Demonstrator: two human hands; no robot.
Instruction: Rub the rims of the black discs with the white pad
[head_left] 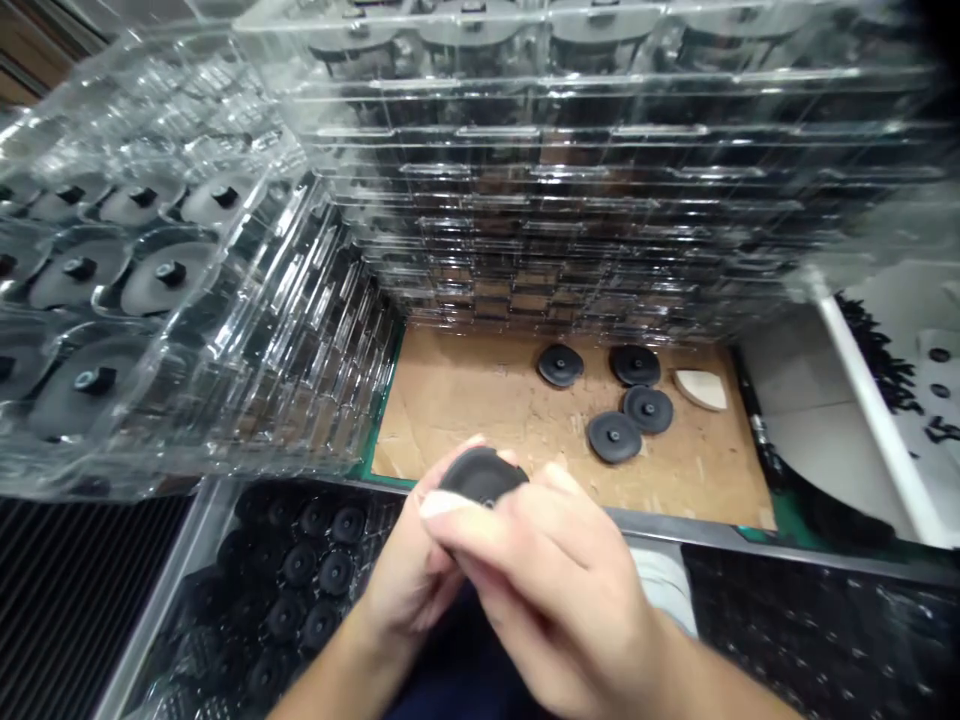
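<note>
"Where is the piece you have in hand?"

"The dark disc (480,472) is right between my hands, over the near edge of the cardboard sheet (457,395). My left hand (405,570) holds it from the left and beneath, its rim tilted up in view."

"And your right?"

"My right hand (566,570) is drawn in narrow, thumb laid across the disc's near side, fingers curled; I can't tell whether they grip it, since they hide that part."

"What's around you?"

"Four loose discs (560,367) lie on the right half of the cardboard sheet, with a pale wedge (703,389) near its right edge. Clear trays (540,215) stand stacked along its far edge, and another tray stack (247,330) rises left of it."
</note>
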